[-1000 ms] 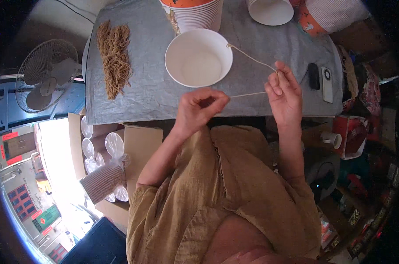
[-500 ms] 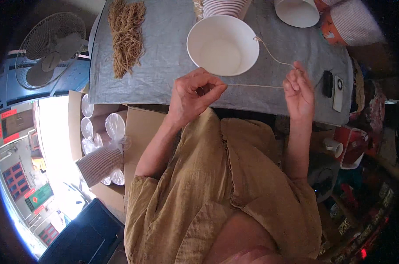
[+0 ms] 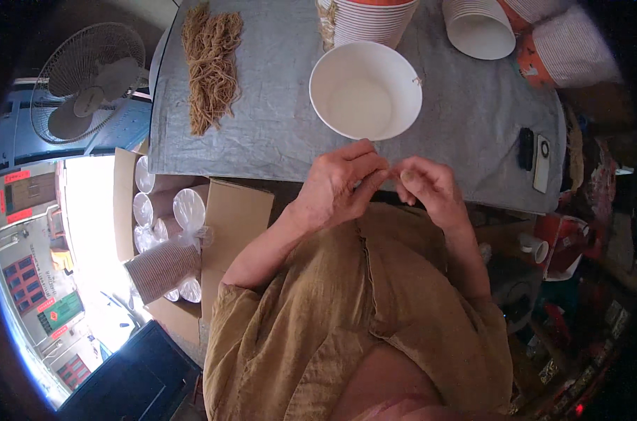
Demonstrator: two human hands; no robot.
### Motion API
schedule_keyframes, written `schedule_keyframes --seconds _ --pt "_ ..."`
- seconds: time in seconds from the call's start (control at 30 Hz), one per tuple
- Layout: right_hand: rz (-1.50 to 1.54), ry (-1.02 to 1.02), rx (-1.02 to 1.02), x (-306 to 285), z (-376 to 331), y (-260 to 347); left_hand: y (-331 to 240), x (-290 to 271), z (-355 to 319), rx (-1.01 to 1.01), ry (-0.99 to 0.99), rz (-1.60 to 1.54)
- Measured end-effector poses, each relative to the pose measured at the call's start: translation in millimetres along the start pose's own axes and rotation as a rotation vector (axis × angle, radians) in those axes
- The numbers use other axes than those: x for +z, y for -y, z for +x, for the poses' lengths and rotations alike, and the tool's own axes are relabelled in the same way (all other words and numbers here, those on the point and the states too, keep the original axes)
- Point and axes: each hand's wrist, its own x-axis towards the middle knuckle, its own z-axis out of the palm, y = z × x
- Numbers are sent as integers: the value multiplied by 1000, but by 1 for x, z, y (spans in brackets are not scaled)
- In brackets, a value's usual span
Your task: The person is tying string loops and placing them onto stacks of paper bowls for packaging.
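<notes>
A white paper bowl point(image 3: 365, 90) stands open on the grey cloth-covered table point(image 3: 262, 133), with a bit of thin tan string point(image 3: 417, 81) at its right rim. Just in front of the bowl, at the table's near edge, my left hand point(image 3: 336, 186) and my right hand point(image 3: 430, 186) meet fingertip to fingertip. Both pinch something small between them, probably the string, though it is barely visible there. A bundle of brown strings point(image 3: 209, 63) lies at the table's far left.
A stack of striped paper bowls point(image 3: 371, 21) and more paper cups point(image 3: 480, 28) stand at the back. A phone point(image 3: 541, 163) and a small black device point(image 3: 525, 148) lie at the right. A fan point(image 3: 87, 81) and a carton of wrapped cups point(image 3: 167, 231) are on the left.
My hands were apart with the string stretched taut between them; now they have come together in front of the bowl. The view has shifted slightly.
</notes>
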Motion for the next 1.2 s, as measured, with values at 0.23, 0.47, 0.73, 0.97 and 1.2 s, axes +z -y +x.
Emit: schedule_keyframes --seconds 0.23,0.47,0.73,0.97,1.2 --pt "42 -192 -22 -2 4 -6 12 6 -2 20 -22 -46" --pt "-706 -605 -413 -81 55 73 43 -76 18 65 -97 533" --pt "-563 -221 -914 20 86 145 55 -72 26 147 3 540" --pt "-691 -59 -209 9 87 55 58 -43 -13 50 -27 390" --pt "-867 -47 -402 18 62 27 57 -15 -47 44 -82 387"
